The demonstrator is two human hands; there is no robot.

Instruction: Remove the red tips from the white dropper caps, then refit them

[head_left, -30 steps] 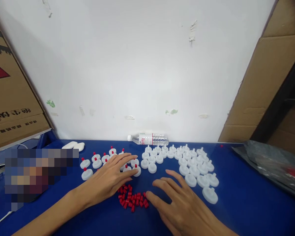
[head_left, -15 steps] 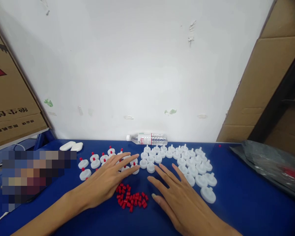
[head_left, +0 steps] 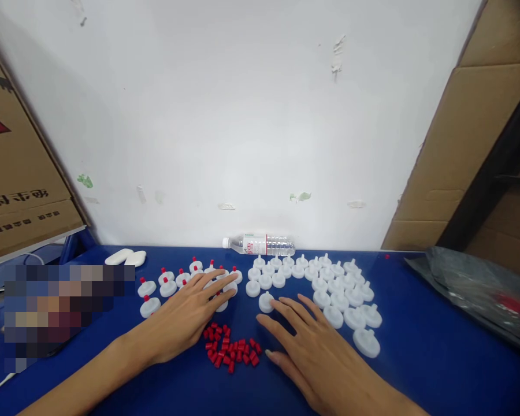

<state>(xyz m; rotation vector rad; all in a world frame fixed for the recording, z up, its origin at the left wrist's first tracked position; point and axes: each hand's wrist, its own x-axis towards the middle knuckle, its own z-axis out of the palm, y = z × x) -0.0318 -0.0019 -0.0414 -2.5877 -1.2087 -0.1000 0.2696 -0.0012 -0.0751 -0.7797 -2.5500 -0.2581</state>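
Note:
My left hand [head_left: 186,318] lies flat with fingers stretched over a group of white discs with red caps [head_left: 168,284] on the blue table [head_left: 416,358]. My right hand [head_left: 316,352] rests open, its fingertips touching a lone white disc [head_left: 266,301]. A small heap of red caps [head_left: 231,346] sits between the two hands. Several uncapped white discs [head_left: 342,292] spread out to the right of my right hand.
A plastic water bottle [head_left: 260,244] lies on its side against the white wall. Cardboard boxes [head_left: 21,173] stand at the left and right [head_left: 472,127]. A dark plastic bag [head_left: 481,283] lies at the right, two white oval objects [head_left: 125,257] at the back left.
My right hand has shifted forward from the red caps and now touches a white disc pulled away from the group. My left hand moved slightly left over the capped discs.

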